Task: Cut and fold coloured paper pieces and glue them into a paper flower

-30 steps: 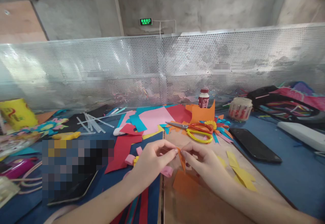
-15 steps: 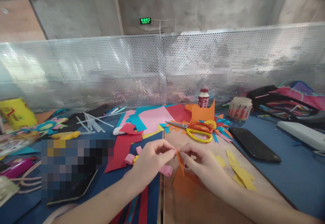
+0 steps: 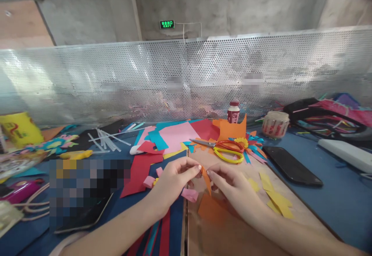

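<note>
My left hand and my right hand meet over a brown board, both pinching a small orange paper strip that stands on edge between the fingertips. Below the strip lies a larger orange paper piece. A curled pink paper strip sits just under my left hand, with other pink curls to its left. Red and yellow scissors lie beyond my hands on the board's far edge.
Coloured paper sheets cover the blue table. A black phone lies to the right, yellow paper scraps beside it, a red-capped bottle and a jar at the back. A perforated metal screen closes off the far side.
Both hands stay pinched on the orange strip and have shifted slightly; the strip's angle changes a little between the fingertips.
</note>
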Available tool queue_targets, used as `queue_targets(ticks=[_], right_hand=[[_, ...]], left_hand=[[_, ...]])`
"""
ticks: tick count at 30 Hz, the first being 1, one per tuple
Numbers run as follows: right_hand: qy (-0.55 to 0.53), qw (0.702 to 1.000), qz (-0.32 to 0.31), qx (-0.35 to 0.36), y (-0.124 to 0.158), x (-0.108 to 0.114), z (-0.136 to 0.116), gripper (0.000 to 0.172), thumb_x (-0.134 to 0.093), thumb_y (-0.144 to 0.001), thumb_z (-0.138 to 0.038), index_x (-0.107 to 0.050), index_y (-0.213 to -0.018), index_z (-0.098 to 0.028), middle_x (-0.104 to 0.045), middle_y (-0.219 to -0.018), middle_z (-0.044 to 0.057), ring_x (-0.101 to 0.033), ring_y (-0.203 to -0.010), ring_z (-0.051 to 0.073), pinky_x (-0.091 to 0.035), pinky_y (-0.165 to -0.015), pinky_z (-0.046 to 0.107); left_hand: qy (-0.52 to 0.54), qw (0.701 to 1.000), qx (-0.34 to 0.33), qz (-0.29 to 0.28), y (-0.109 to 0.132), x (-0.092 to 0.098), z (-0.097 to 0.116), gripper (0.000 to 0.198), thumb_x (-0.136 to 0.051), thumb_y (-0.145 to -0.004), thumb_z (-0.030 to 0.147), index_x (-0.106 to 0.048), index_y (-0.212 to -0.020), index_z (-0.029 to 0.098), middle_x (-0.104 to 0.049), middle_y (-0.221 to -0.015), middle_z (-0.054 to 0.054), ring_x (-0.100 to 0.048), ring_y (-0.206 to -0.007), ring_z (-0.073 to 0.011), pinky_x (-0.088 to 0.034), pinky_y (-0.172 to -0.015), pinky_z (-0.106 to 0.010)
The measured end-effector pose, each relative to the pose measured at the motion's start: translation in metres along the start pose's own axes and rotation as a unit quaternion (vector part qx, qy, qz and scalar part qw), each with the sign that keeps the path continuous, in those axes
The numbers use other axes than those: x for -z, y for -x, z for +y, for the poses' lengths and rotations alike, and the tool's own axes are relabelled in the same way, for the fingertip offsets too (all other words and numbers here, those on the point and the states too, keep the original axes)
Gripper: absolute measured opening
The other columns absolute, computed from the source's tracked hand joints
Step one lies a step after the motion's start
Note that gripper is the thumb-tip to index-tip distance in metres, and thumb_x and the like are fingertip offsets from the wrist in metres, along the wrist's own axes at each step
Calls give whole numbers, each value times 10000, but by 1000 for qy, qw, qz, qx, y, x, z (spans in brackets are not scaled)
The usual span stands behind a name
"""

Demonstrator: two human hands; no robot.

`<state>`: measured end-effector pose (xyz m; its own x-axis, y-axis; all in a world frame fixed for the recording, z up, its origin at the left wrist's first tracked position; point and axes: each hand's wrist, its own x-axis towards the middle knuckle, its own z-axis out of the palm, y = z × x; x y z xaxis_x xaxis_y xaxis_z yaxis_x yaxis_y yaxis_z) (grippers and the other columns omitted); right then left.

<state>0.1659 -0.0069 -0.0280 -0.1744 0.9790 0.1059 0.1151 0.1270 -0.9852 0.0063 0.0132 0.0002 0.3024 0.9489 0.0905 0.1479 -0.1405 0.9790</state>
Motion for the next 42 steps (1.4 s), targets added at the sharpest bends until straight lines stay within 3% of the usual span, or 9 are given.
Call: queue_targets(ticks=[8,13,17,22,30,36,42], right_hand=[[16,999,-11,27,-2,0,1,214,-485,-796,-371,-556,-763,-172,-503,-624,-23,-395,-526,81,-299,-469,203],[94,992,70,52,-1,-4,0,193,-494,-775,-314,-499,-641,-175,-508,-581,-23,-419,-519,94,-333,-491,221],[95,990,75,70,2,-8,-3,191,-482,-786,-310,-493,-649,-177,-578,-613,6,-495,-569,125,-368,-520,237],[68,993,59,77,4,-7,-8,224,-483,-798,-346,-541,-679,-165,-617,-679,25,-536,-639,139,-392,-566,241],[6,997,69,17,-1,-4,-4,266,-511,-778,-405,-565,-691,-160,-508,-568,-32,-405,-467,73,-326,-447,201],[-120,992,31,-20,-4,-5,5,290,-523,-770,-449,-516,-682,-173,-408,-468,-70,-340,-397,58,-282,-399,193],[-94,995,28,-25,-4,-3,2,287,-517,-776,-449,-513,-715,-169,-421,-460,-68,-343,-373,55,-269,-367,188]], left_hand=[[2,1000,-1,-27,-1,1,-2,158,-535,-763,315,-562,-805,165,-547,-705,3,-510,-630,-106,-406,-580,-225],[-26,999,2,-26,-1,-3,-7,206,-527,-768,370,-509,-770,164,-542,-629,11,-516,-542,-105,-427,-510,-229],[-68,995,7,-66,3,-10,-7,278,-484,-783,448,-501,-776,171,-560,-658,-2,-545,-575,-116,-428,-478,-211],[-98,994,-34,-36,6,-9,-6,266,-442,-813,427,-508,-791,171,-571,-698,-9,-560,-632,-126,-462,-541,-230],[-153,986,-72,-7,3,-3,-14,123,-466,-785,268,-530,-836,177,-593,-779,-26,-568,-722,-153,-462,-611,-252],[-122,990,-72,-12,-2,0,-15,132,-475,-781,286,-547,-810,180,-581,-738,-9,-544,-676,-138,-434,-608,-250],[-86,994,-60,-18,-3,2,-16,141,-510,-767,300,-548,-819,174,-581,-735,-7,-538,-644,-127,-427,-615,-250]])
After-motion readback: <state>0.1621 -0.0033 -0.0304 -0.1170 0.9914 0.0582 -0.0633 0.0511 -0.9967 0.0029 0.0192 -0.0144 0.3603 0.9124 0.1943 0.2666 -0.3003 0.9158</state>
